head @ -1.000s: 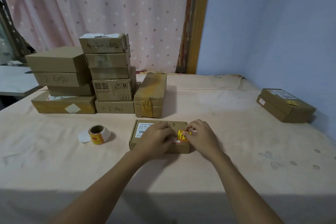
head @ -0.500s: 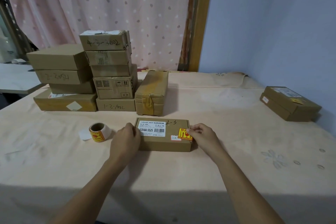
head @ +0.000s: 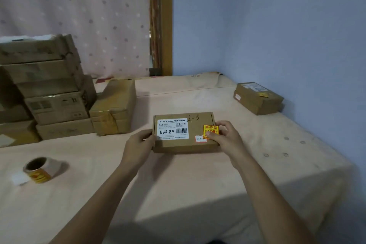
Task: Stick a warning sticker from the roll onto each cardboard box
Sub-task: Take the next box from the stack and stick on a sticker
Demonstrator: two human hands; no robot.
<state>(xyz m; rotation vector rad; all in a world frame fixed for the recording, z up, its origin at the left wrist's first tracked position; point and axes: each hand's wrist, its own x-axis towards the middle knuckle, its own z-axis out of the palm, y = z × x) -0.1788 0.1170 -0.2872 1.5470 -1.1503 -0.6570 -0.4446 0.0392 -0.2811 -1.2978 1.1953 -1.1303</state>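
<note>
Both our hands grip the flat cardboard box [head: 184, 132] by its ends on the table [head: 198, 184]: left hand [head: 138, 145] clamped on its left edge; right hand [head: 225, 136] on its right, thumb pressing the yellow warning sticker [head: 210, 129]. Well to the left lies the sticker roll [head: 38, 169]; two stickered boxes [head: 257, 98] sit stacked near the wall.

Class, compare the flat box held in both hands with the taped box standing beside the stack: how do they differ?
The held box is flat, with a white printed label and a yellow warning sticker; the taped box is taller, wrapped in tape, with no sticker showing. The left hand and right hand grip the first; the second stands untouched. Both are brown cardboard.
</note>
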